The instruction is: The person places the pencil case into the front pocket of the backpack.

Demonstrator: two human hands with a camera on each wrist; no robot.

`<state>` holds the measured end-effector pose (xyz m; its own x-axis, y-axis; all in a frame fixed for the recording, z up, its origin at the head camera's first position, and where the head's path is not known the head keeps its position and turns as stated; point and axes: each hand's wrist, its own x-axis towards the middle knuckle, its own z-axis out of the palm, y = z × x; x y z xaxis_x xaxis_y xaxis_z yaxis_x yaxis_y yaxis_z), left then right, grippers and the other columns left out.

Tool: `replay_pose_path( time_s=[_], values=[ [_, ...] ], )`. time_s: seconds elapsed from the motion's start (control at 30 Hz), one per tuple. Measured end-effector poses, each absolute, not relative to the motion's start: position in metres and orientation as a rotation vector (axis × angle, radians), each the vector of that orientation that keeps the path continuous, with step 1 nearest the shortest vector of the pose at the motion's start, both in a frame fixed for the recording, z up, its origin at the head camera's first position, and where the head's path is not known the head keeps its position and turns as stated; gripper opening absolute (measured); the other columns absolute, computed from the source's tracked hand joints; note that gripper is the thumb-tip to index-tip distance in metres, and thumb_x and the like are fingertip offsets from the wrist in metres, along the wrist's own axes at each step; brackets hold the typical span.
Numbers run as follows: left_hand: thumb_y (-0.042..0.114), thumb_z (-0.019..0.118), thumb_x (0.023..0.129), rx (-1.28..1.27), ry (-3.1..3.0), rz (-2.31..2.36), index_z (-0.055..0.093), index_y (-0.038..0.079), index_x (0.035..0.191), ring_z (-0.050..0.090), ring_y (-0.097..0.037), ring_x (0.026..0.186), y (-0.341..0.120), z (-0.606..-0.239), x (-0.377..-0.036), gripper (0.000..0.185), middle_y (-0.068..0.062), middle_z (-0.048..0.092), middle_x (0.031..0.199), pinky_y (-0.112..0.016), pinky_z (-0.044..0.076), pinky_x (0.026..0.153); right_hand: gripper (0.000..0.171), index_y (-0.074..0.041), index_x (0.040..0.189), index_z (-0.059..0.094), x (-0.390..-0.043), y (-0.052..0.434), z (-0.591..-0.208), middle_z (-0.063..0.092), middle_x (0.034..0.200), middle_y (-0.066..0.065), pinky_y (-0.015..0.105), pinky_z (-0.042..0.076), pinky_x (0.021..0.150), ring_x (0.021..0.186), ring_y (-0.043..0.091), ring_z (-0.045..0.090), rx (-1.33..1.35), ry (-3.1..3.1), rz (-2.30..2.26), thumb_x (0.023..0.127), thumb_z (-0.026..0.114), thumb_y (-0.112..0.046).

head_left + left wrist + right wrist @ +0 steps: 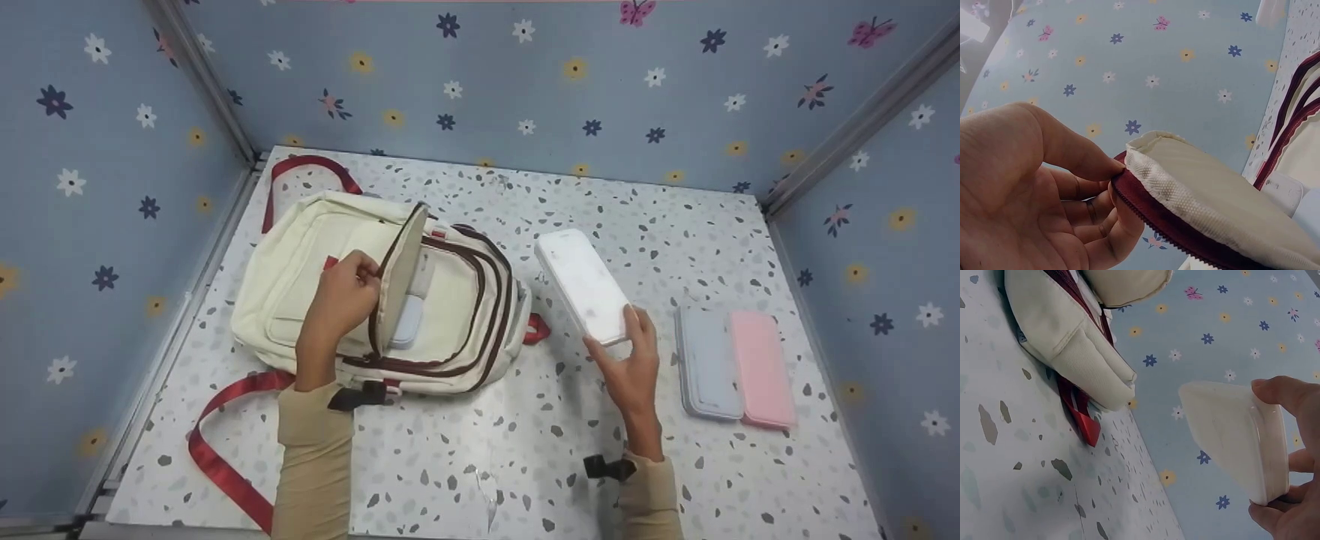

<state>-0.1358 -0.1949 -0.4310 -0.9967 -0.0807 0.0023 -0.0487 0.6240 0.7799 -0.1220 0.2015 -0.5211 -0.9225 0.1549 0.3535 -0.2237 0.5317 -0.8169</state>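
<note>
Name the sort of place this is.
Probably a staged tabletop booth: blue flower-print wall panels on three sides, grey metal-looking corner rails, and a white, grey-speckled tabletop.

No words, brands, numbers or signs can be read in any of the views; the white case (583, 283) is faintly smudged with grey, too blurred to read as lettering.

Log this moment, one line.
Left hand: pinches backpack flap | right hand: grips white case | pocket: open, blue item inside | blue case, pink case: on table
</note>
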Motion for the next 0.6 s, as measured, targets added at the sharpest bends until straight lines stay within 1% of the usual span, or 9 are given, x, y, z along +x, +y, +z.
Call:
replay_pose_path(
  time_s=[0.17,0.27,0.43,0.6],
  values=[
    [0.005,0.042,0.092,0.106,-2.796,-1.355,0.057,-0.002,0.104,0.054,-0.026,0.08,-0.194,-0.432,-0.136,0.02,-0.016,0.059,0.093,-0.036,0.041,0.074,0.08,0.001,0.141,0.043,-0.125,0.189,-0.519,0.041,0.14,0.018,0.047,0.033,0.106,0.127,0.029,0.042,0.143,-2.407,1.377,0.073,0.082,-0.018],
    [0.005,0.043,0.091,0.102,-2.788,-1.367,0.057,-0.002,0.104,0.054,-0.026,0.081,-0.193,-0.433,-0.136,0.02,-0.016,0.059,0.093,-0.037,0.041,0.074,0.078,0.0,0.14,0.044,-0.128,0.181,-0.519,0.042,0.139,0.018,0.047,0.036,0.104,0.127,0.03,0.043,0.191,-2.423,1.375,0.074,0.082,-0.019],
    [0.005,0.043,0.091,0.095,-2.787,-1.365,0.057,-0.002,0.103,0.054,-0.026,0.081,-0.192,-0.433,-0.137,0.02,-0.015,0.059,0.092,-0.036,0.042,0.073,0.078,0.0,0.139,0.046,-0.135,0.167,-0.523,0.042,0.14,0.019,0.048,0.035,0.106,0.128,0.032,0.043,0.267,-2.449,1.401,0.073,0.082,-0.02],
    [0.005,0.042,0.09,0.108,-2.792,-1.369,0.057,-0.002,0.103,0.055,-0.026,0.082,-0.192,-0.433,-0.137,0.02,-0.015,0.059,0.092,-0.036,0.042,0.074,0.079,-0.001,0.14,0.046,-0.14,0.154,-0.527,0.041,0.143,0.019,0.046,0.036,0.107,0.131,0.031,0.042,0.372,-2.51,1.383,0.074,0.082,-0.025]
  ],
)
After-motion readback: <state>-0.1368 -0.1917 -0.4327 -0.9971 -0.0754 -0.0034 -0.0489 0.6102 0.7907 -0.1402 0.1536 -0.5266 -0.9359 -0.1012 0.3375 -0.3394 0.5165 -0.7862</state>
